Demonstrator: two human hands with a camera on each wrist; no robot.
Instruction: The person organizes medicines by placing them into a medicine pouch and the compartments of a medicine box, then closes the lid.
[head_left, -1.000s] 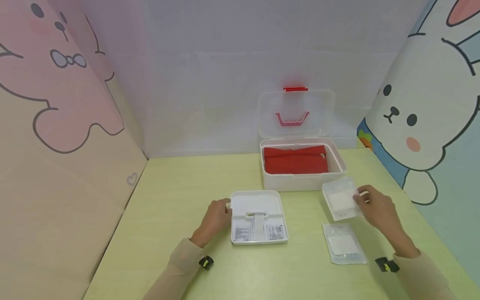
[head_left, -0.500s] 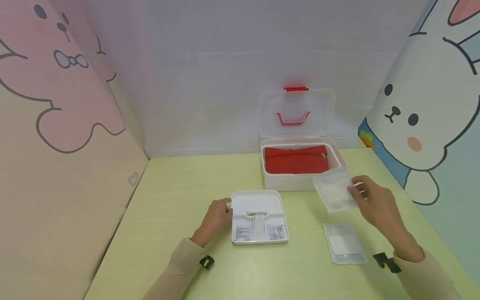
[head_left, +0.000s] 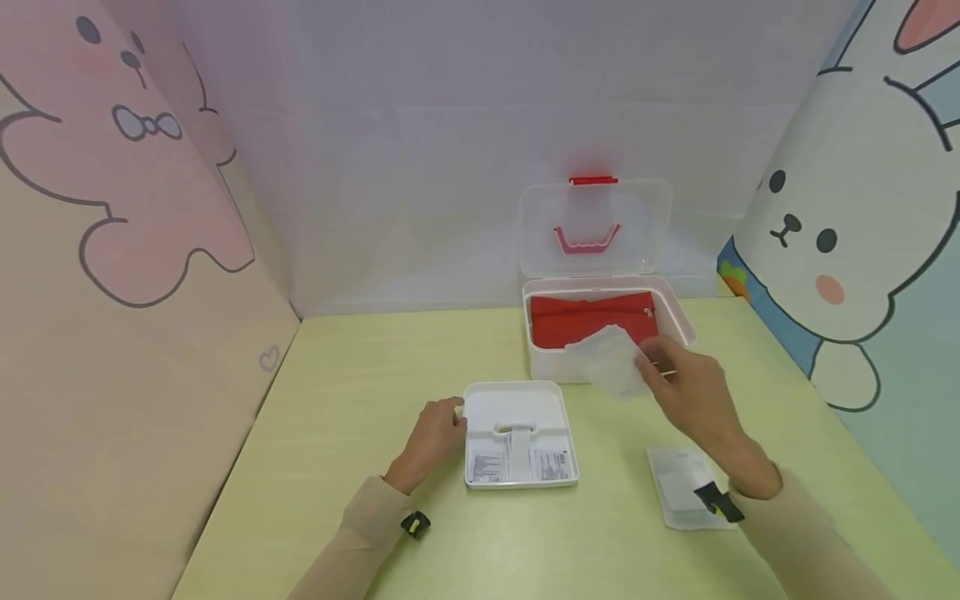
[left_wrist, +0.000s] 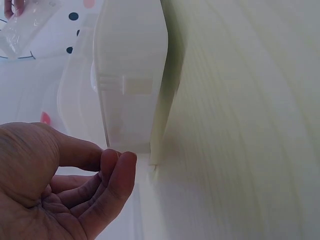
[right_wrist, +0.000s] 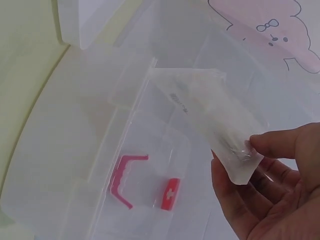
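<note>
My left hand (head_left: 429, 437) pinches the left edge of a shallow white plastic tray (head_left: 517, 402), which has a slot handle and printed sachets in its front compartment. In the left wrist view, thumb and fingertips meet at the corner of the tray's side wall (left_wrist: 130, 65). My right hand (head_left: 693, 396) pinches a translucent white gauze packet (head_left: 609, 362) by one edge. The packet is lifted in front of the open first-aid box (head_left: 551, 364) and covers part of its front wall. A second gauze packet (head_left: 675, 483) lies flat on the table, partly hidden by the right wrist.
A red zip pouch (head_left: 585, 319) fills much of the box. Its clear lid (head_left: 540, 225), with pink handle and red latch, stands raised against the back curtain (head_left: 412, 183). Cartoon-printed walls flank the yellow-green table (head_left: 375, 358).
My right hand has carried the gauze packet left, from the box's right side to in front of it. The left hand and the tray have stayed in place.
</note>
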